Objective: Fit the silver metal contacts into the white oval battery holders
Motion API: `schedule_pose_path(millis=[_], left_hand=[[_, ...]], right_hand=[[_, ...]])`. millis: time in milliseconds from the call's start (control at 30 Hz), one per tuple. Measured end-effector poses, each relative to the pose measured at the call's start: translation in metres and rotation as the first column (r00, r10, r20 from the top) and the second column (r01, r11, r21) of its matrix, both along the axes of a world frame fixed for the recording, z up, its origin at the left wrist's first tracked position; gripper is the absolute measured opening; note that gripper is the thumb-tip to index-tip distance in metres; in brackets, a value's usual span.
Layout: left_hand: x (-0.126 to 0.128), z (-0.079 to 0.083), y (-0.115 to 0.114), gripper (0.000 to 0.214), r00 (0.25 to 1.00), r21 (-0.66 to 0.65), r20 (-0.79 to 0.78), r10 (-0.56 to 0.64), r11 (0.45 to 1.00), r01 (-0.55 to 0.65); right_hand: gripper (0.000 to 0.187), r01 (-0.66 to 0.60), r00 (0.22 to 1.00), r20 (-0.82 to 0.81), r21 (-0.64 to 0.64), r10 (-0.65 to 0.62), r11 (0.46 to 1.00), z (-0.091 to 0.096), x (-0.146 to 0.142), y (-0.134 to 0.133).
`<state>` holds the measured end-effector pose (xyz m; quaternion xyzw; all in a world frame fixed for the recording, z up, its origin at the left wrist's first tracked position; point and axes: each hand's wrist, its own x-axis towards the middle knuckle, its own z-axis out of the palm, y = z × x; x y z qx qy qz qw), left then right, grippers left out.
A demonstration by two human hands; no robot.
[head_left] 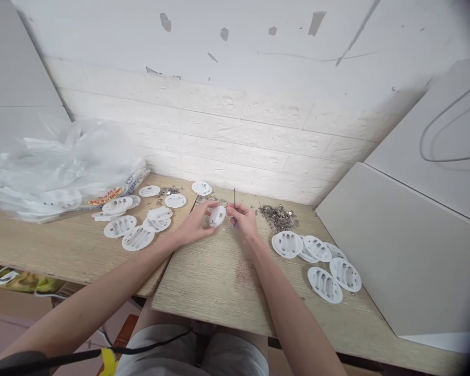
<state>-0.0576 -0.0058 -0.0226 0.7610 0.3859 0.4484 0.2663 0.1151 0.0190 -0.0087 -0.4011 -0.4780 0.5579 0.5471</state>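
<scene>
My left hand (pixel 196 224) grips a white round plastic battery holder (pixel 216 215) by its edge, tilted up off the table. Just to its right, my right hand (pixel 244 221) is closed around a slim screwdriver (pixel 235 196), its thin metal shaft pointing up and a bit of blue handle showing below the fingers. The right fingertips are close to the holder's edge; whether they also pinch a small metal piece is too small to tell. A heap of small metal clips (pixel 279 216) lies right of my right hand.
Several white holders with metal clips (pixel 325 284) lie at the right, and more white holders (pixel 138 238) at the left. A clear plastic bag (pixel 74 167) full of white parts stands back left. A brick-patterned wall (pixel 211 125) and a white panel (pixel 399 250) border the wooden table (pixel 203 282).
</scene>
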Motion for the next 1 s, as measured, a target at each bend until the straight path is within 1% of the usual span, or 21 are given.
schedule_pose_path(millis=[67, 133, 200, 267, 400, 500, 633, 767, 833, 1000], left_hand=[[0.003, 0.001, -0.001, 0.062, 0.985, -0.167, 0.165, -0.05, 0.983, 0.078], [0.005, 0.003, -0.002, 0.062, 0.947, -0.312, 0.306, -0.101, 0.929, 0.2], [0.006, 0.004, -0.002, 0.064, 0.92, -0.403, 0.374, -0.119, 0.872, 0.277], [0.005, 0.005, -0.002, 0.066, 0.91, -0.451, 0.401, -0.105, 0.842, 0.296], [0.004, 0.003, 0.0, 0.062, 0.888, -0.463, 0.448, -0.106, 0.822, 0.332], [0.004, 0.002, 0.0, 0.057, 0.888, -0.438, 0.441, -0.127, 0.833, 0.337], [0.004, 0.003, 0.0, 0.052, 0.891, -0.424, 0.423, -0.167, 0.832, 0.357], [0.003, 0.005, -0.001, 0.052, 0.885, -0.414, 0.418, -0.203, 0.825, 0.385], [0.003, 0.005, -0.001, 0.052, 0.886, -0.409, 0.412, -0.213, 0.826, 0.389], [0.004, 0.005, -0.001, 0.052, 0.892, -0.408, 0.4, -0.209, 0.831, 0.377]], right_hand=[[0.028, 0.012, 1.0, -0.008, -0.002, -0.012, 1.0, -0.001, -0.002, 0.0], [0.027, 0.022, 1.0, 0.01, 0.008, -0.022, 1.0, -0.002, -0.003, 0.001], [0.025, 0.031, 0.998, 0.059, 0.042, -0.034, 0.999, -0.003, -0.003, 0.003], [0.022, 0.036, 0.992, 0.118, 0.09, -0.047, 0.995, -0.005, -0.003, 0.003], [0.017, 0.05, 0.968, 0.234, 0.157, -0.086, 0.986, -0.009, -0.002, 0.003], [0.017, 0.055, 0.955, 0.28, 0.158, -0.098, 0.986, -0.011, -0.002, 0.003], [0.017, 0.07, 0.958, 0.27, 0.118, -0.1, 0.991, -0.011, -0.002, 0.003], [0.017, 0.056, 0.972, 0.225, 0.057, -0.067, 0.997, -0.011, -0.003, 0.002], [0.016, 0.064, 0.962, 0.258, 0.092, -0.086, 0.994, -0.01, -0.003, 0.001], [0.013, 0.085, 0.905, 0.384, 0.255, -0.182, 0.963, -0.007, -0.004, -0.005]])
